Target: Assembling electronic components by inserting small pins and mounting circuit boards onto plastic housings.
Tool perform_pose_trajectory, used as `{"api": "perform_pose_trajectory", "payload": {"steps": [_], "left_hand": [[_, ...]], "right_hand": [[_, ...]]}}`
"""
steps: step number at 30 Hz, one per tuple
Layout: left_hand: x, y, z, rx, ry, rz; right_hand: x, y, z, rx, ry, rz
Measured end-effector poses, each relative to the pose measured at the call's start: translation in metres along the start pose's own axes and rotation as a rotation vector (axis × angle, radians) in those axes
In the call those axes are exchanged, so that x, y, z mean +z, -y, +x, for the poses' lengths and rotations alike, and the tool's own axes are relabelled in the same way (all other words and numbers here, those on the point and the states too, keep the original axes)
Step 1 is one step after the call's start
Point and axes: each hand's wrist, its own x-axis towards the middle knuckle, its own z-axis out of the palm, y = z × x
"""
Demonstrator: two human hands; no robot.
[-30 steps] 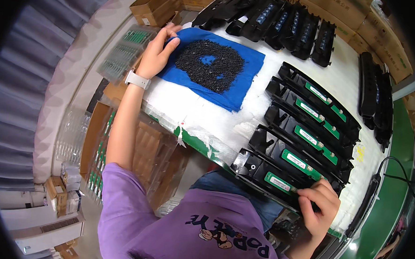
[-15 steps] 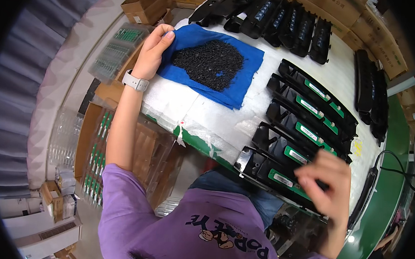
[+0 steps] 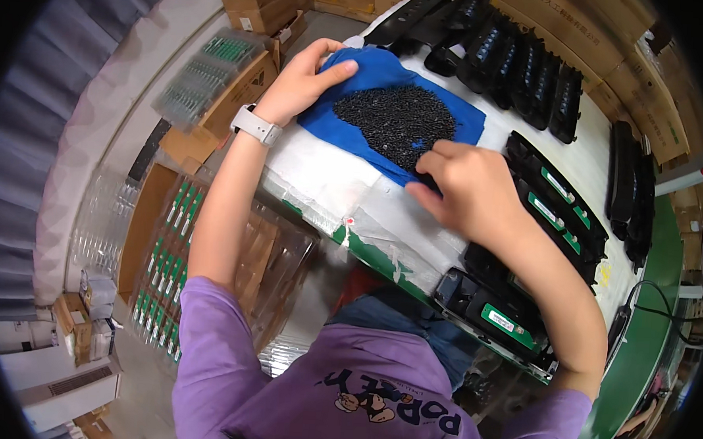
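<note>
A blue cloth lies on the white-covered tabletop with a pile of small black pieces, screws by their look, spread across it. At the cloth's far left corner my left hand grips the fabric, thumb on top, and the cloth is bunched up there. My right hand reaches over the near right edge of the pile, fingers curled toward the thumb; whatever they hold is hidden. Under and beside my right forearm lie long black plastic housings fitted with green circuit boards, partly covered by the arm.
More black housings stand in a row at the back, and others at the far right. Cardboard boxes line the back. On the left are clear trays of green boards. A black cable runs at the right.
My right hand has moved left and away from me, from the housings to the pile. The cloth is more bunched at my left hand. The whole view has shifted a little.
</note>
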Motion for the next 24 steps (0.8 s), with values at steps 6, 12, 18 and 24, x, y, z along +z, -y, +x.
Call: {"api": "perform_pose_trajectory", "payload": {"steps": [6,12,18,24], "left_hand": [[-0.020,0.001,-0.021,-0.071,-0.029,0.447],[-0.018,0.008,-0.020,-0.098,-0.024,0.194],[-0.001,-0.006,-0.006,-0.245,-0.024,-0.124],[0.015,-0.023,0.002,-0.276,-0.040,-0.276]], "right_hand": [[0.015,0.004,-0.009,0.041,0.014,-0.027],[0.020,0.012,-0.013,-0.020,0.031,-0.251],[0.018,0.015,-0.018,0.017,0.040,-0.254],[0.020,0.015,-0.018,-0.027,-0.031,-0.303]]}}
